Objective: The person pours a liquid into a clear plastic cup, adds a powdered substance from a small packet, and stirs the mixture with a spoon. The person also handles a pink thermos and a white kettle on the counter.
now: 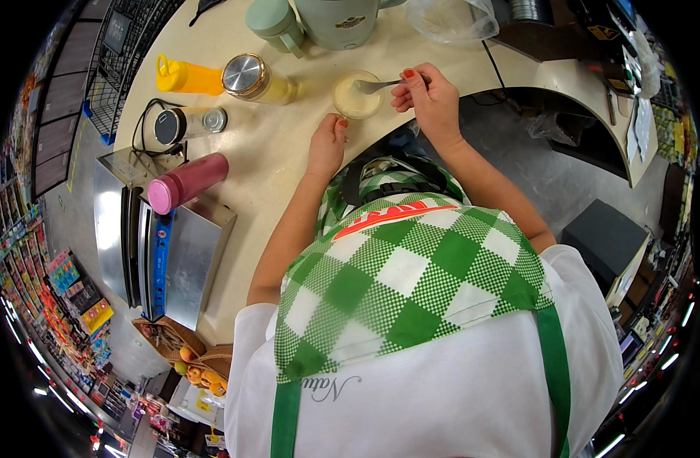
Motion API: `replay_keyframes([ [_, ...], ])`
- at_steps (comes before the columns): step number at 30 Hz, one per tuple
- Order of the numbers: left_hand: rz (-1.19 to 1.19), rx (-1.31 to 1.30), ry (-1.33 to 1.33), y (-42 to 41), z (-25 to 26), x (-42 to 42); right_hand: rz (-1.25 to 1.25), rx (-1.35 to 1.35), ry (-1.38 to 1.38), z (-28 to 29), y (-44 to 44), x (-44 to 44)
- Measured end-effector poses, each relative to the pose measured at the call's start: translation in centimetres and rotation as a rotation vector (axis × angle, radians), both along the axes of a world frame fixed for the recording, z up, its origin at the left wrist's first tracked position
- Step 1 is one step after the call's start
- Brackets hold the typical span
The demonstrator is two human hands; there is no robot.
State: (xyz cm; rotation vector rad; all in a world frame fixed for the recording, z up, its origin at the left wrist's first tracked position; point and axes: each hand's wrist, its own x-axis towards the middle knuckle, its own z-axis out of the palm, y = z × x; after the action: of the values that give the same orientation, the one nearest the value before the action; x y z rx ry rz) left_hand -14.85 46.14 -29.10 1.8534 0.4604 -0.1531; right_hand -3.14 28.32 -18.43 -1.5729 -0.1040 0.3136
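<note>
My right hand (pixel 427 100) grips the handle of a metal spoon (pixel 374 87). The spoon's bowl dips into a pale, creamy liquid in a clear glass cup (pixel 356 110) on the table. At the cup's near-left side, the fingers of my left hand (pixel 328 143) are closed at its edge, apparently on a handle that they mostly cover. A lidded glass bottle (pixel 278 90) with yellowish contents stands to the left of the cup.
Around the curved table (pixel 264 137) are a yellow bottle (pixel 195 78), a clear bottle with a black base (pixel 192 123), a pink bottle (pixel 189 180) on a metal sealing machine (pixel 181 269), a green mug (pixel 273 26), a grey-green pitcher (pixel 338 26) and a plastic bag (pixel 450 20).
</note>
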Motion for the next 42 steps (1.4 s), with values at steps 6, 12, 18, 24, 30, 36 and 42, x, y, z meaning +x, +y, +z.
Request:
replay_keyframes([
  [6,-0.008,-0.005,-0.005,0.0,-0.1,0.0,0.063,0.028,-0.025,-1.0,0.9,0.1],
  [12,-0.001,-0.003,0.001,0.1,-0.2,0.0,0.192,-0.081,-0.046,-0.4,1.3,-1.1],
  [18,-0.005,0.005,-0.012,0.0,0.3,0.1,0.367,-0.229,-0.109,0.1,0.1,-2.5],
  [24,-0.017,0.018,-0.013,0.1,0.1,0.1,0.577,-0.364,-0.290,1.7,-1.4,-1.7],
  [30,-0.028,0.020,-0.012,0.3,-0.3,0.0,0.531,-0.547,-0.477,3.1,-1.5,-0.4],
  [36,-0.034,0.024,-0.003,0.3,-0.2,0.1,0.310,-0.211,-0.087,1.2,-0.2,-0.6],
  [42,-0.028,0.024,0.011,0.2,0.2,0.1,0.399,-0.315,-0.172,0.6,0.1,-1.1],
])
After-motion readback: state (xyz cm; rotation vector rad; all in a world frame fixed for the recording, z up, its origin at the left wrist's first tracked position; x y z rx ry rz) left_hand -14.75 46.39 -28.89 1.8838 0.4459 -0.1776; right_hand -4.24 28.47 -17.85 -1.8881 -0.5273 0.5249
